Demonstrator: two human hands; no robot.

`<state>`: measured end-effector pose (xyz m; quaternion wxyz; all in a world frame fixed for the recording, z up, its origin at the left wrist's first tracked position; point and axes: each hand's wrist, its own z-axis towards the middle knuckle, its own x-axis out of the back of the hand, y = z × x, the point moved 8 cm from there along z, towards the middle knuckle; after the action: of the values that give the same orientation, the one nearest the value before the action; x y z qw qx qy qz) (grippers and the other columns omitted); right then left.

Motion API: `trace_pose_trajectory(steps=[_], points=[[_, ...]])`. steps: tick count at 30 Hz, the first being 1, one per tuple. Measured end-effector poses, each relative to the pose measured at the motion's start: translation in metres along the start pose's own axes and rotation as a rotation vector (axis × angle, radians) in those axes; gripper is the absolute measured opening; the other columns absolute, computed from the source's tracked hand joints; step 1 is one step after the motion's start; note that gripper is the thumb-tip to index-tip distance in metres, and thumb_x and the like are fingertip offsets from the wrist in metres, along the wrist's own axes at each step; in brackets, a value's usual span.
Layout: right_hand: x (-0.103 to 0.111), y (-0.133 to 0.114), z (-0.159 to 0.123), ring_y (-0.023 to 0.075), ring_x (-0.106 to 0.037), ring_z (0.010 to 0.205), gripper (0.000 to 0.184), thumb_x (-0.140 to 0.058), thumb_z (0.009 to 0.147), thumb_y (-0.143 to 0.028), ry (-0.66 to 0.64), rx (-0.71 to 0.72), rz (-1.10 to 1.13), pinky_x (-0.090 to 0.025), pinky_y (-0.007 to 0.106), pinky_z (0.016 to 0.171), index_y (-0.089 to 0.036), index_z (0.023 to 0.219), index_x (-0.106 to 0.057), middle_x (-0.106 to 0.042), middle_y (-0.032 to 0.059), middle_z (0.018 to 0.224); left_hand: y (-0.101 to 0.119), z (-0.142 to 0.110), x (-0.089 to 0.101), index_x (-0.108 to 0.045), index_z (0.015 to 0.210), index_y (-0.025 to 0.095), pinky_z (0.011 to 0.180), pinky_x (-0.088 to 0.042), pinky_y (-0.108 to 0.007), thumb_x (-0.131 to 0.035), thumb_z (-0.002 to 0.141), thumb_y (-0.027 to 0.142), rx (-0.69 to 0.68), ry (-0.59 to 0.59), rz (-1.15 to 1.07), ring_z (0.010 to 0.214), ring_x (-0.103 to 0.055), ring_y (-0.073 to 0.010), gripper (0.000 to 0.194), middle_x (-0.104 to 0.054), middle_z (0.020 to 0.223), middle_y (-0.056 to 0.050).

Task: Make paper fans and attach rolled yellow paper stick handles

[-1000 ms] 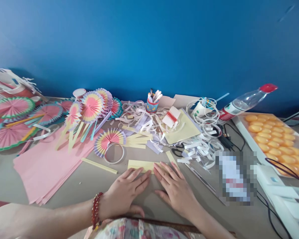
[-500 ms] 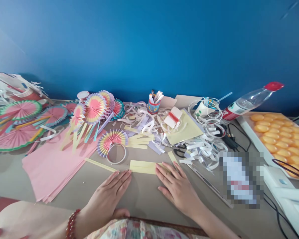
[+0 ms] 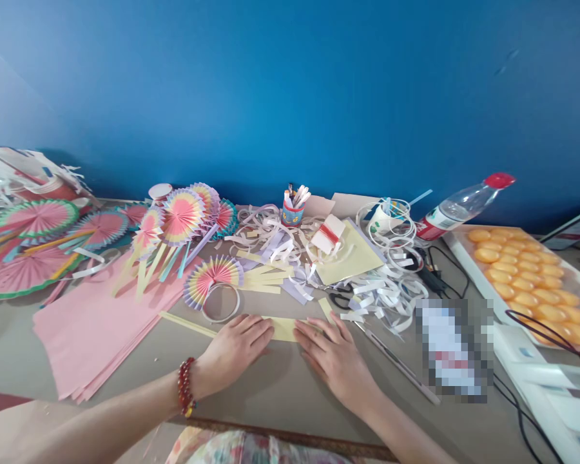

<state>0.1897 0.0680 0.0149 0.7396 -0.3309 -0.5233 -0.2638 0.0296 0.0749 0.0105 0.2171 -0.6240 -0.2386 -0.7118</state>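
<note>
Left hand (image 3: pixel 236 348) has shifted right, onto the flat pale-yellow paper strip (image 3: pixel 284 329), lower centre of frame. Right hand (image 3: pixel 341 364) on strip's other end; both spread flat, grasping nothing. Probably smoothing step; calls for even pressure. Up-left: white ring (image 3: pixel 220 320) against pink-yellow-purple pleated paper fan (image 3: pixel 212 274). Right: slim grey tool (image 3: pixel 401 364).

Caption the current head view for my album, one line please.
Two hands on a yellow paper strip, beside pleated paper fans.

Bottle (image 3: pixel 463 207) (red-capped) — blue wall (image 3: pixel 290 90) behind.
</note>
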Motion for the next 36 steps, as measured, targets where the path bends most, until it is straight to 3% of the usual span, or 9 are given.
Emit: trace_pose_trajectory(steps=[4, 10, 15, 20, 24, 30, 36], points=[[0.005, 0.005, 0.006, 0.0211, -0.062, 0.113, 0.028, -0.052, 0.100, -0.023, 0.014, 0.007, 0.036, -0.037, 0.051, 0.109, -0.031, 0.124, -0.066, -0.071, 0.0014, 0.125, -0.005, 0.000, -0.009, -0.061, 0.121, 0.017, 0.096, -0.048, -0.040, -0.047, 0.099, 0.011, -0.016, 0.027, -0.003, 0.114, -0.059, -0.0223, 0.027, -0.066, 0.127, -0.010], [0.011, 0.012, 0.007, 0.0196, -0.067, 0.101, 0.027, -0.047, 0.101, -0.018, 0.109, -0.022, 0.125, -0.043, 0.050, 0.107, -0.026, 0.099, -0.072, -0.075, 0.0048, 0.105, -0.007, -0.002, -0.004, -0.065, 0.109, 0.018, 0.092, -0.050, -0.040, -0.045, 0.098, 0.011, 0.004, 0.086, -0.040, 0.108, -0.061, -0.0224, 0.023, -0.067, 0.117, -0.010], [0.010, 0.016, 0.003, 0.0199, -0.066, 0.096, 0.022, -0.051, 0.099, -0.018, 0.140, -0.071, 0.172, -0.047, 0.046, 0.102, -0.023, 0.087, -0.069, -0.073, 0.0045, 0.100, -0.012, -0.001, -0.004, -0.066, 0.099, 0.017, 0.085, -0.051, -0.037, -0.046, 0.099, 0.013, 0.068, 0.107, -0.089, 0.096, -0.061, -0.0214, 0.020, -0.067, 0.102, -0.008], [0.007, 0.024, 0.002, 0.0189, -0.065, 0.094, 0.018, -0.053, 0.099, -0.020, 0.127, -0.109, 0.237, -0.046, 0.044, 0.102, -0.023, 0.087, -0.066, -0.071, 0.0033, 0.097, -0.017, 0.003, 0.000, -0.064, 0.087, 0.017, 0.078, -0.049, -0.035, -0.043, 0.101, 0.015, 0.136, 0.098, -0.127, 0.082, -0.057, -0.0195, 0.025, -0.064, 0.088, -0.006], [0.006, 0.027, 0.004, 0.0191, -0.064, 0.092, 0.018, -0.051, 0.099, -0.020, 0.121, -0.131, 0.258, -0.046, 0.042, 0.100, -0.023, 0.087, -0.064, -0.069, 0.0035, 0.095, -0.021, 0.006, 0.002, -0.064, 0.089, 0.018, 0.078, -0.048, -0.035, -0.043, 0.101, 0.016, 0.199, 0.078, -0.182, 0.083, -0.057, -0.0197, 0.025, -0.063, 0.088, -0.005], [0.005, 0.035, 0.002, 0.0217, -0.062, 0.092, 0.016, -0.053, 0.098, -0.023, 0.156, -0.233, 0.292, -0.050, 0.035, 0.081, -0.023, 0.083, -0.059, -0.064, 0.0062, 0.096, -0.026, 0.006, 0.002, -0.060, 0.090, 0.018, 0.083, -0.046, -0.037, -0.042, 0.101, 0.019, 0.288, 0.102, -0.257, 0.087, -0.057, -0.0207, 0.021, -0.063, 0.092, -0.006], [0.004, 0.037, 0.002, 0.0220, -0.060, 0.093, 0.015, -0.053, 0.095, -0.020, 0.152, -0.263, 0.285, -0.049, 0.035, 0.082, -0.023, 0.081, -0.057, -0.061, 0.0062, 0.098, -0.029, 0.007, -0.002, -0.059, 0.089, 0.018, 0.084, -0.045, -0.038, -0.043, 0.100, 0.020, 0.334, 0.086, -0.286, 0.090, -0.057, -0.0216, 0.020, -0.061, 0.094, -0.006]])
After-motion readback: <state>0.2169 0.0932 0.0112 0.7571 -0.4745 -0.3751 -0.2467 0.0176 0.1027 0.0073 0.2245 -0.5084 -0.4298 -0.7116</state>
